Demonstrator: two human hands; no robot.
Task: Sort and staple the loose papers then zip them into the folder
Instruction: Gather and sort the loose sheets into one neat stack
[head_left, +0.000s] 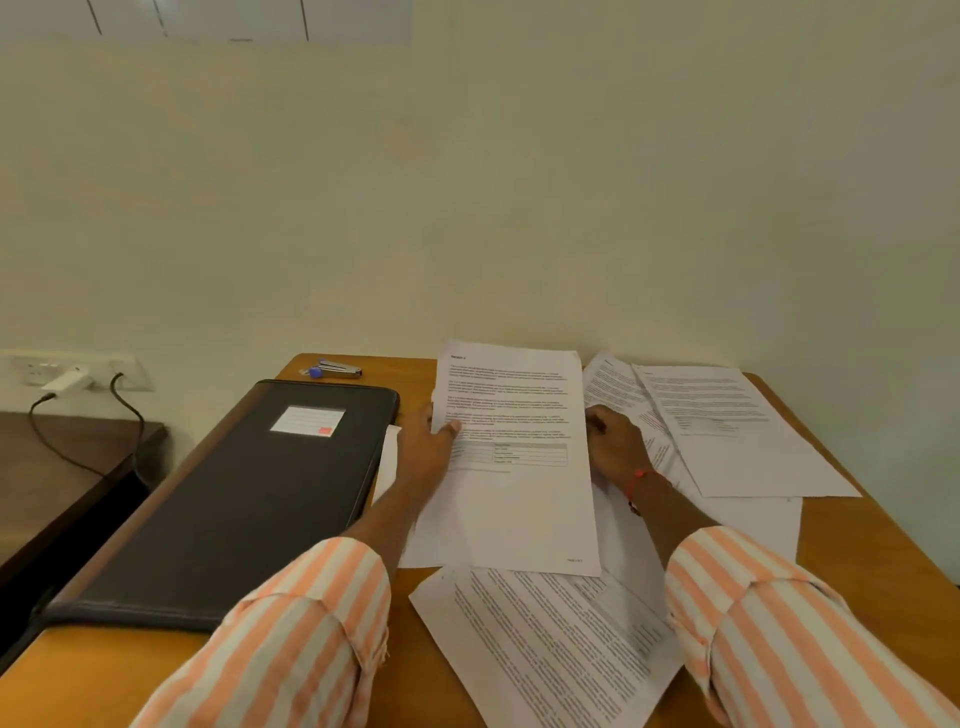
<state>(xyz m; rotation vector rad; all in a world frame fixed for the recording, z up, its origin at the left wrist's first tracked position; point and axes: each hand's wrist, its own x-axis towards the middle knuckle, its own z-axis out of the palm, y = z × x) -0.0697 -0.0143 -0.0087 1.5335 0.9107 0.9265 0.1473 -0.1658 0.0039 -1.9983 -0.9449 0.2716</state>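
Striped sleeves (291, 623); sheet (519, 493) between both hands (426, 457) (618, 447)

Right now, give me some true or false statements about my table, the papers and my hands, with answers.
The left hand pinches the printed sheet by its left edge. True.
The stapler lies on top of the black folder. False: it lies on the table, beyond the folder's far end.
The folder lies open. False: it is closed, label up.
Loose papers lie to the right of the held sheet. True.
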